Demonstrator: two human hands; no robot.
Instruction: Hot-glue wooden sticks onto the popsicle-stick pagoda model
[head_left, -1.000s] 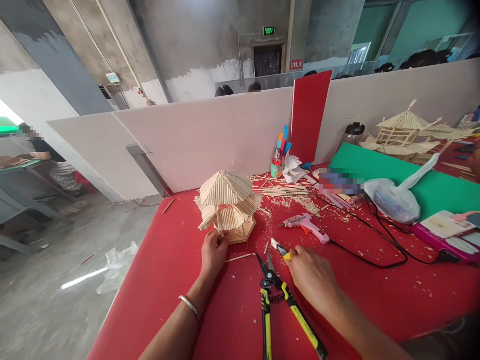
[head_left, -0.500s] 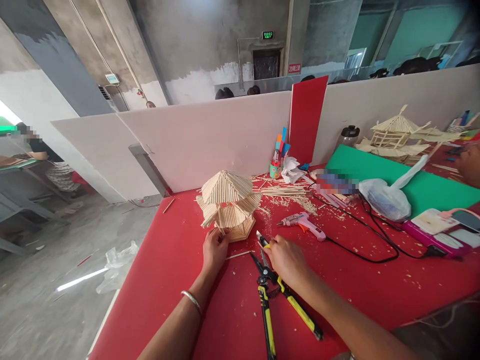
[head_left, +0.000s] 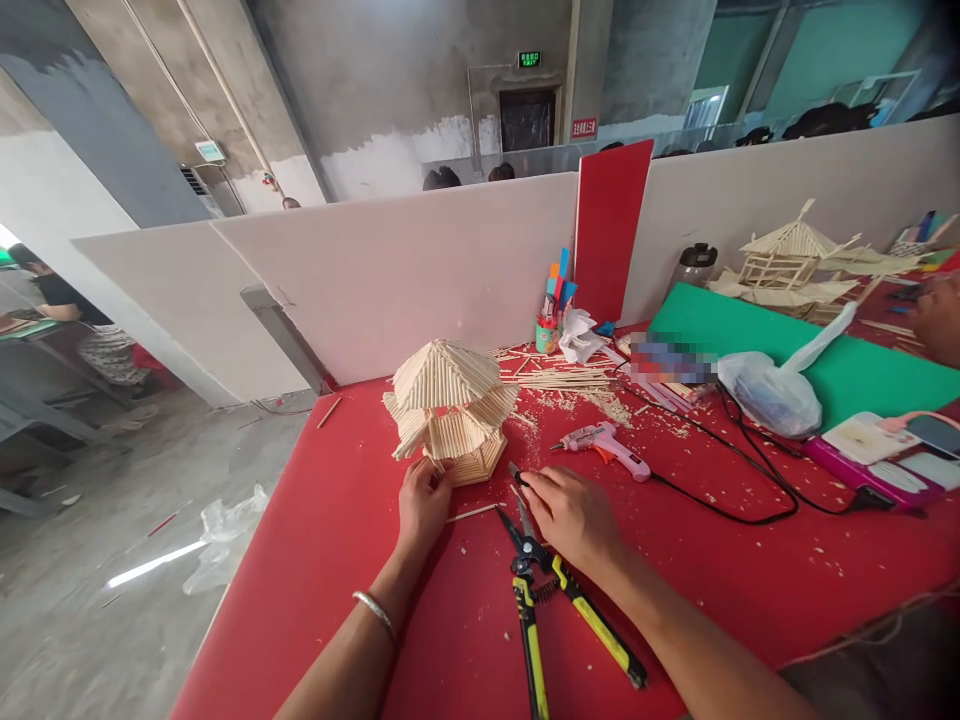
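Your left hand rests on the red bench, fingers curled onto the near base of the stick house, which stands upright just beyond it. Your right hand is closed around a knife, pinching it so its dark tip points toward the house's base, just beside it. Shears lie open under your right wrist, blades toward the house. A loose stick lies between your hands. A glue gun lies near, to the right.
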